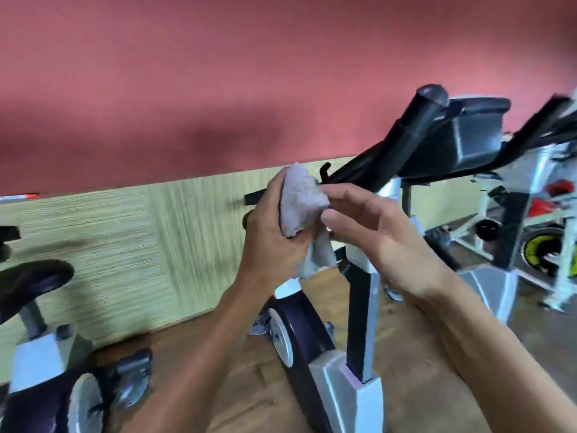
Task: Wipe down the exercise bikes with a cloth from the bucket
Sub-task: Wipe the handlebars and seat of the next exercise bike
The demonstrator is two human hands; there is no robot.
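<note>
A crumpled grey cloth (300,200) sits in my left hand (271,232), whose fingers curl round it; a loose tail of the cloth hangs below the palm. My right hand (371,232) is beside it, fingertips touching the cloth's right edge, fingers loosely bent. Both hands hover in front of the black handlebars (402,142) of a silver exercise bike (352,392). The bike's post and dark flywheel (299,326) stand below my hands. No bucket is in view.
A second bike with a black saddle (31,282) stands at the lower left. More bikes (537,232) crowd the right side. A pale wood-panelled wall base (125,245) under a red wall (218,89) runs behind. The floor is brown wood.
</note>
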